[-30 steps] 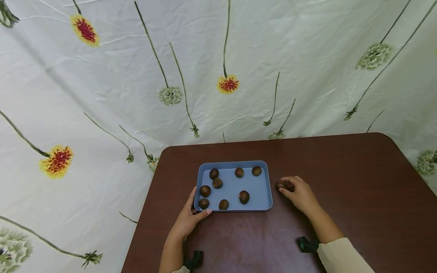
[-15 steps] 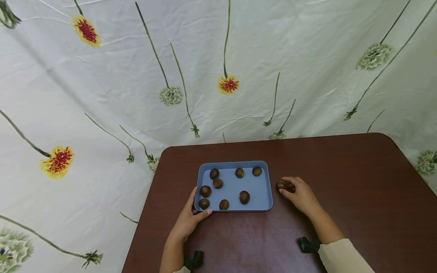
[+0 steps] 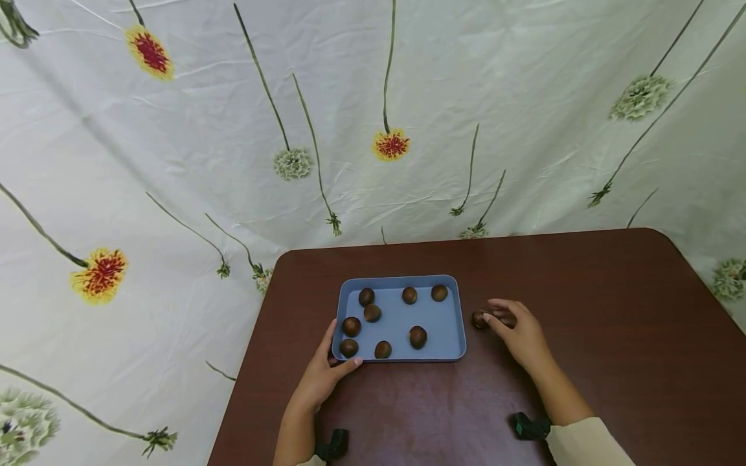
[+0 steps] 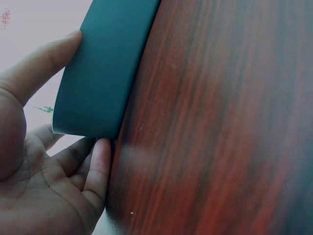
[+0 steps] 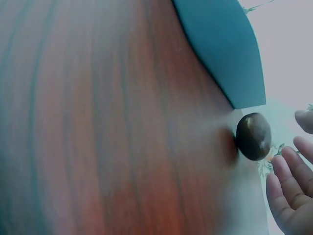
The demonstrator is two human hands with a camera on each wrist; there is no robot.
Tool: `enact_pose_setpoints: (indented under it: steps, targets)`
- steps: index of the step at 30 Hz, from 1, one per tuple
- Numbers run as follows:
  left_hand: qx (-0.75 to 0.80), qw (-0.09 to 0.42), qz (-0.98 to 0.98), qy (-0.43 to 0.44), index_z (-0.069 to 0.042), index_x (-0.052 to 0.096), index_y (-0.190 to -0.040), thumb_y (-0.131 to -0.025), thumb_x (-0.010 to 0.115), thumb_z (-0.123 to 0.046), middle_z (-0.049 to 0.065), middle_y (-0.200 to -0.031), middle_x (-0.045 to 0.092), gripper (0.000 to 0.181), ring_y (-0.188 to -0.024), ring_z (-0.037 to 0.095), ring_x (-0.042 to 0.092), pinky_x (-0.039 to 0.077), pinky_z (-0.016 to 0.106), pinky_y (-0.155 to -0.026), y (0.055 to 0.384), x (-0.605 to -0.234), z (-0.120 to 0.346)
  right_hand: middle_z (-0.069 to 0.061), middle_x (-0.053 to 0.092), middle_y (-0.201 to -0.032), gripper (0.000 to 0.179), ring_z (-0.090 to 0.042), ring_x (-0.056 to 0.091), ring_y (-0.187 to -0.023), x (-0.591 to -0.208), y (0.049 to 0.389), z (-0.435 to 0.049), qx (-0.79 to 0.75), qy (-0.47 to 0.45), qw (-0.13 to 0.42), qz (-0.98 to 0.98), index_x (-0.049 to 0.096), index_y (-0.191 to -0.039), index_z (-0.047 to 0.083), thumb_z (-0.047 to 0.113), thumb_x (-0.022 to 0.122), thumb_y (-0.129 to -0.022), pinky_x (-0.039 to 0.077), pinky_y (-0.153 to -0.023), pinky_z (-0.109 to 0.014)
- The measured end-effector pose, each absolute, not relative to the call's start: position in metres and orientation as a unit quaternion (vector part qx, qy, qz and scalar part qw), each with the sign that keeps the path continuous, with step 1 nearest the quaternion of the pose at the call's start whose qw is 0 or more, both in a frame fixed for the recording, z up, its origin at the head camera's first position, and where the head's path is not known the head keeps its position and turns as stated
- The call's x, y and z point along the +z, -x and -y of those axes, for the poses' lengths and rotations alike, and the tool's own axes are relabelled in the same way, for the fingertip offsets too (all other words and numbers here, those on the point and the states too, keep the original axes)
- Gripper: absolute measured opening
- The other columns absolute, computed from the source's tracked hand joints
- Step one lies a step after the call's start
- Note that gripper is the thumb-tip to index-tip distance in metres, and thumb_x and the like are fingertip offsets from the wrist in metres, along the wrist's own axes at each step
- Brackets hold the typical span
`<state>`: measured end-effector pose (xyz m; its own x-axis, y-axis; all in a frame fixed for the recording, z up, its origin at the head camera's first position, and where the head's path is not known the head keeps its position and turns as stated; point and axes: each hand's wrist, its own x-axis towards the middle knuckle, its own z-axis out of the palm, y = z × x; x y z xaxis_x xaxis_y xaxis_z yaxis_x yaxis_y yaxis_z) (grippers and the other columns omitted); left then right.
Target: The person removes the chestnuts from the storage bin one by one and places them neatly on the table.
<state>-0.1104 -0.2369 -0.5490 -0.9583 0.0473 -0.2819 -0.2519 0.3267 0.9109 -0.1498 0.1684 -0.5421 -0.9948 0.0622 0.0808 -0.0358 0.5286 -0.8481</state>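
Observation:
A blue rectangular tray lies on the table with several brown chestnuts spread inside it. My left hand holds its near left corner, thumb at the front rim and fingers along the left side. In the left wrist view the thumb presses the tray wall and the fingers bend round the corner. Just right of the tray, a single chestnut sits on the tabletop. My right hand is beside it, and the right wrist view shows a gap between the spread fingers and the chestnut.
The dark red-brown wooden table reaches out to the right and toward the front. Behind and left of it hangs a white cloth printed with flowers. Each wrist wears a small black device.
My right hand has let go of the chestnut and drawn back slightly to the right, fingers spreading. The chestnut stays beside the tray. My left hand and the tray hold still.

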Motion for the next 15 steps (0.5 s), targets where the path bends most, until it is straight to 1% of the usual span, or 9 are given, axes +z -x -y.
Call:
enact_pose_setpoints:
  steps: [2, 4, 5, 8, 10, 12, 13, 15]
  targets:
    - [0.578, 0.13, -0.803, 0.065, -0.038, 0.009, -0.163, -0.087, 0.081, -0.034, 0.016, -0.16, 0.036, 0.105, -0.125, 0.031, 0.062, 0.053, 0.045, -0.096, 0.111, -0.549, 0.237, -0.012, 0.063, -0.125, 0.039, -0.028, 0.066, -0.112, -0.541, 0.149, -0.168, 0.5, 0.014, 0.055, 0.864, 0.065, -0.131, 0.005, 0.025, 0.07, -0.098, 0.05, -0.086, -0.011]
    - [0.577, 0.13, -0.804, 0.066, -0.037, 0.009, -0.163, -0.088, 0.081, -0.033, 0.016, -0.161, 0.035, 0.104, -0.126, 0.031, 0.062, 0.053, 0.046, -0.096, 0.111, -0.549, 0.236, -0.011, 0.064, -0.126, 0.041, -0.024, 0.065, -0.111, -0.54, 0.148, -0.167, 0.509, 0.018, 0.057, 0.859, 0.064, -0.132, 0.005, 0.027, 0.07, -0.098, 0.046, -0.083, -0.006]
    - [0.575, 0.129, -0.805, 0.066, -0.037, 0.009, -0.163, -0.088, 0.08, -0.032, 0.016, -0.161, 0.034, 0.104, -0.126, 0.032, 0.061, 0.053, 0.046, -0.097, 0.111, -0.549, 0.236, -0.011, 0.064, -0.126, 0.041, -0.019, 0.065, -0.11, -0.54, 0.148, -0.167, 0.512, 0.02, 0.058, 0.857, 0.065, -0.132, 0.006, 0.028, 0.07, -0.098, 0.046, -0.083, -0.005]
    - [0.572, 0.127, -0.808, 0.068, -0.037, 0.01, -0.163, -0.089, 0.08, -0.031, 0.016, -0.161, 0.034, 0.103, -0.126, 0.032, 0.061, 0.053, 0.046, -0.096, 0.11, -0.549, 0.236, -0.009, 0.065, -0.125, 0.042, 0.0, 0.062, -0.103, -0.538, 0.146, -0.166, 0.517, 0.024, 0.06, 0.853, 0.065, -0.131, 0.007, 0.031, 0.07, -0.097, 0.046, -0.081, -0.006]
    - [0.572, 0.127, -0.808, 0.068, -0.037, 0.01, -0.163, -0.088, 0.081, -0.031, 0.016, -0.161, 0.035, 0.103, -0.126, 0.032, 0.061, 0.053, 0.046, -0.096, 0.11, -0.549, 0.236, -0.008, 0.066, -0.124, 0.041, 0.009, 0.059, -0.099, -0.537, 0.145, -0.164, 0.523, 0.024, 0.062, 0.85, 0.066, -0.13, 0.007, 0.031, 0.071, -0.097, 0.047, -0.081, -0.007]
    - [0.571, 0.127, -0.808, 0.065, -0.036, 0.009, -0.164, -0.088, 0.08, -0.031, 0.017, -0.16, 0.036, 0.104, -0.125, 0.033, 0.062, 0.053, 0.046, -0.095, 0.11, -0.549, 0.236, -0.009, 0.066, -0.123, 0.041, 0.011, 0.058, -0.098, -0.537, 0.143, -0.161, 0.531, 0.018, 0.065, 0.845, 0.066, -0.13, 0.006, 0.03, 0.072, -0.096, 0.048, -0.081, -0.007]
    - [0.571, 0.127, -0.808, 0.066, -0.037, 0.009, -0.164, -0.088, 0.081, -0.031, 0.016, -0.16, 0.036, 0.104, -0.124, 0.033, 0.062, 0.053, 0.046, -0.095, 0.109, -0.549, 0.236, -0.008, 0.066, -0.123, 0.041, 0.008, 0.06, -0.098, -0.537, 0.142, -0.159, 0.534, 0.014, 0.066, 0.843, 0.066, -0.129, 0.006, 0.029, 0.072, -0.096, 0.048, -0.082, -0.008]
    - [0.568, 0.127, -0.81, 0.067, -0.037, 0.009, -0.163, -0.088, 0.081, -0.032, 0.016, -0.16, 0.037, 0.104, -0.124, 0.033, 0.062, 0.053, 0.046, -0.095, 0.109, -0.549, 0.236, -0.009, 0.067, -0.121, 0.04, -0.001, 0.063, -0.101, -0.537, 0.141, -0.155, 0.543, 0.0, 0.069, 0.837, 0.066, -0.128, 0.005, 0.027, 0.072, -0.096, 0.048, -0.084, -0.008]
